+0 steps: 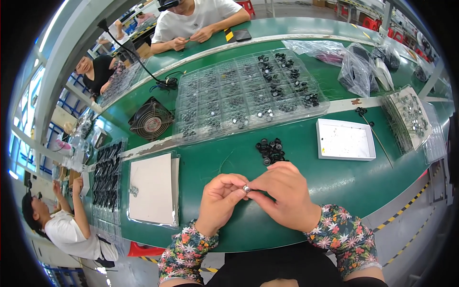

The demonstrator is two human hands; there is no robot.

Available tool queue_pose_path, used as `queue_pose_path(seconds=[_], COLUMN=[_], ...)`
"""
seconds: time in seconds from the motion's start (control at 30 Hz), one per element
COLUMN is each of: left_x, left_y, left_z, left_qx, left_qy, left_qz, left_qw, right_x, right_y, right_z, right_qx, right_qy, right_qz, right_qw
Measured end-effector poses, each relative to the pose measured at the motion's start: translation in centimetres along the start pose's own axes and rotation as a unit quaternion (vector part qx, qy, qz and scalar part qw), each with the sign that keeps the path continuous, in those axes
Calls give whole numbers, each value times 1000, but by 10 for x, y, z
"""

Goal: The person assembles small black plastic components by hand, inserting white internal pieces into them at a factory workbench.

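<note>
Close together above the green table, my two hands meet at a small round part with a shiny silvery face. My left hand pinches it between thumb and fingertips. From the other side, the thumb and fingers of my right hand close on the same part. Its exact kind is too small to make out. Just beyond my right hand lies a loose pile of small black round parts. Farther back, a clear compartment tray holds many small parts, black ones mostly toward its right side.
A white open box and a thin rod lie to the right, near a stack of sheets. Left are a cardboard-coloured pad, a tray of black parts and a fan. Plastic bags lie far right; co-workers sit around.
</note>
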State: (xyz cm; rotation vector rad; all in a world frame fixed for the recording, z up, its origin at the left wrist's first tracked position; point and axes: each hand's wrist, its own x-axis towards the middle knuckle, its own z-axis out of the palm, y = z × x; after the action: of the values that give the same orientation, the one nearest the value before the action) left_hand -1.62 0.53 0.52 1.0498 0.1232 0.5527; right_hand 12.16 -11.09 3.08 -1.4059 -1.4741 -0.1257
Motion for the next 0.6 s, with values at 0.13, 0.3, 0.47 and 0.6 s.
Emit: queue_pose_path(seconds=[0.13, 0.3, 0.47, 0.6], left_x=[0, -1, -2, -4], left_y=[1, -1, -1, -2], left_z=[3, 1, 0, -1], left_qx=[-38, -70, -99, -121], left_qy=[8, 13, 8, 17], left_qz=[-12, -30, -54, -89], left_qw=[999, 997, 994, 988], right_x=[1, -1, -1, -2], right_y=[0, 1, 0, -1], right_z=[0, 2, 3, 3], right_qx=[-18, -30, -36, -41], right_qy=[6, 8, 12, 17], right_qz=[-17, -29, -32, -30], right_qw=[1000, 999, 999, 999])
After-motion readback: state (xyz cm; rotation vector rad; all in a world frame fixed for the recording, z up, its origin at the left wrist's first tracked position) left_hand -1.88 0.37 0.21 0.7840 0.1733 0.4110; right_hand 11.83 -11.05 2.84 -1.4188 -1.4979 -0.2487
